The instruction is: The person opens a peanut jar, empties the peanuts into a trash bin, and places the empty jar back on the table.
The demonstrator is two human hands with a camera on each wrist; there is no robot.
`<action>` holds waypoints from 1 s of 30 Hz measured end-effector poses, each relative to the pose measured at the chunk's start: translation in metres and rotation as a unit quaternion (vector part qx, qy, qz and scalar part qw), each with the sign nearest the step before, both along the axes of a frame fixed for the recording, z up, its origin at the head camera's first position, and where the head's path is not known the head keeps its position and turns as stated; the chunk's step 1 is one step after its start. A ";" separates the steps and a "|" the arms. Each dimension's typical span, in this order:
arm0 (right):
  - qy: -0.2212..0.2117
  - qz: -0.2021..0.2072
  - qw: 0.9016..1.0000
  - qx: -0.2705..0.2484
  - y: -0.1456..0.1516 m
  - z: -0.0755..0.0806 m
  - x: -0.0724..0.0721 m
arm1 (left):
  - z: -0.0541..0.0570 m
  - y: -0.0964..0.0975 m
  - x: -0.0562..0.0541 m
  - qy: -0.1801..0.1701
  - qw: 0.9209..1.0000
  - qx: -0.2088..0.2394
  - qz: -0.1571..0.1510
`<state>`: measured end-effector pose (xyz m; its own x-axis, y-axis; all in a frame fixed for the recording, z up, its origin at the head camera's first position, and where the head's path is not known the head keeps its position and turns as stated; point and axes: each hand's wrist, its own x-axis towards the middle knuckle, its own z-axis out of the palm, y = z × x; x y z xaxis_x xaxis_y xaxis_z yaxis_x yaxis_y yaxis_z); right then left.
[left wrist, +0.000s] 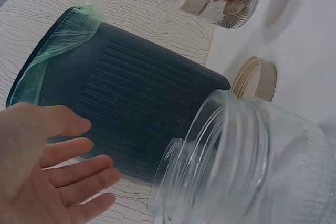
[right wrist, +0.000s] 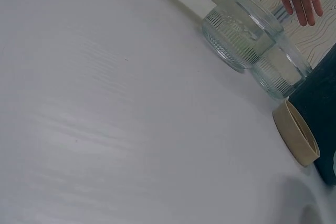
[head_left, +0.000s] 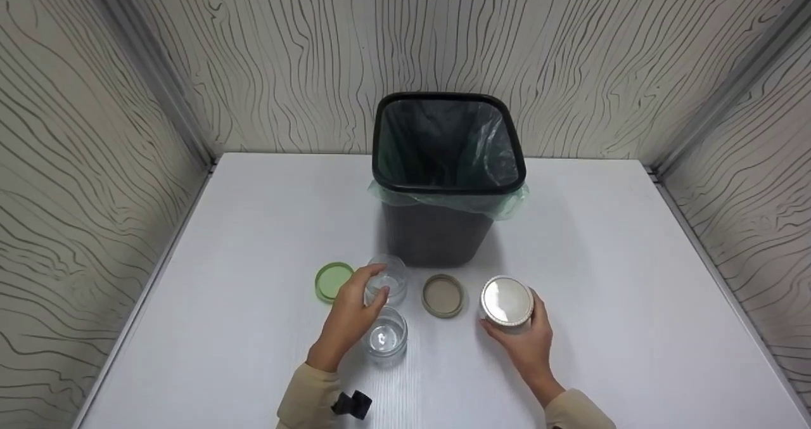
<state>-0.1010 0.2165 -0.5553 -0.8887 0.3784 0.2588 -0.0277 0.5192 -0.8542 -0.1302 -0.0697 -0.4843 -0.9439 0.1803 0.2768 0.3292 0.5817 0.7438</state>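
My left hand, fingers spread and slightly bent, hovers beside two open clear glass jars. The farther jar stands near the bin, partly behind my fingers. The nearer jar stands upright just in front of it. In the left wrist view the hand holds nothing. My right hand grips a lidded glass jar round its side. Brownish contents show through that jar's glass in the left wrist view, and its base appears raised off the table.
A black bin with a green liner stands at the table's back. A green lid lies left of the jars. A beige lid lies between the jars and my right hand. Patterned panels enclose the white table.
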 end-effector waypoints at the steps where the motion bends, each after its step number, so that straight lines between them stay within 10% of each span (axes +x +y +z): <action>1: 0.003 0.001 1.000 0.000 -0.001 0.000 -0.001 | 0.000 0.000 0.000 0.001 1.000 0.001 0.000; 30: 0.035 0.093 0.995 0.008 -0.034 0.029 -0.032 | 0.010 0.017 -0.011 0.037 0.996 -0.040 -0.067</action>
<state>-0.1332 0.1824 -0.5260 -0.9226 0.2041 0.3273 -0.1839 0.5132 -0.8383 -0.1414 -0.0523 -0.4745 -0.8868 0.3283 0.3254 0.4613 0.5843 0.6677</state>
